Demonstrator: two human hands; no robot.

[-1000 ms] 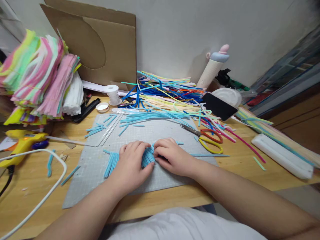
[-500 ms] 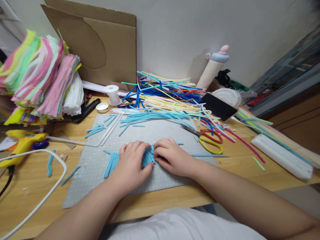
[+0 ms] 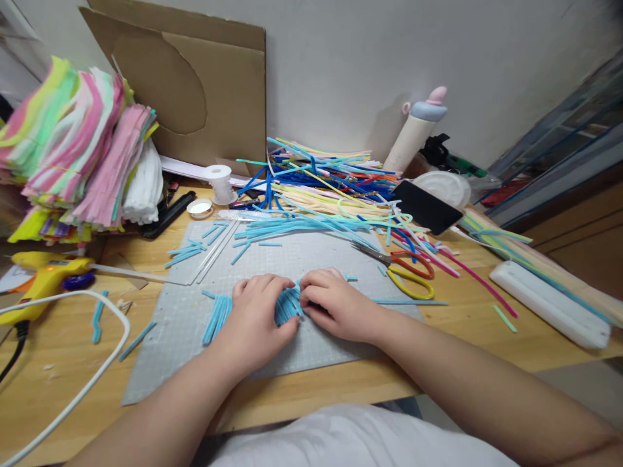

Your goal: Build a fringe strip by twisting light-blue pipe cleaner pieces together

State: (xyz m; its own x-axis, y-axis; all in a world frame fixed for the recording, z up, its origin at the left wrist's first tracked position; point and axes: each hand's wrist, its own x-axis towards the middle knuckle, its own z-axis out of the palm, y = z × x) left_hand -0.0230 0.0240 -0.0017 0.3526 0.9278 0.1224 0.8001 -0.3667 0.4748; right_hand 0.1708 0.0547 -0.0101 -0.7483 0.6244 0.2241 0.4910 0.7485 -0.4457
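Observation:
A row of short blue pipe cleaner pieces (image 3: 288,307) lies side by side on the grey cutting mat (image 3: 180,350). Arched over the middle of that row is my left hand (image 3: 260,318), its thumb at the near ends and its fingers along the far side, gripping the pieces. At the row's right end, my right hand (image 3: 335,308) is closed, fingertips pinched against the last pieces. What sits inside that pinch is mostly hidden. A blue stem (image 3: 411,302) sticks out to the right from behind my right wrist.
Orange-and-yellow scissors (image 3: 413,272) lie right of the hands. Long blue pipe cleaners (image 3: 302,226) and a mixed coloured heap (image 3: 331,175) lie beyond. At left are cut blue pieces (image 3: 187,251), clear sticks (image 3: 217,253) and a yellow glue gun (image 3: 46,275) with a white cable (image 3: 104,366).
Almost nothing differs. Both hands keep their hold at the same places on the row, and the view has shifted very slightly.

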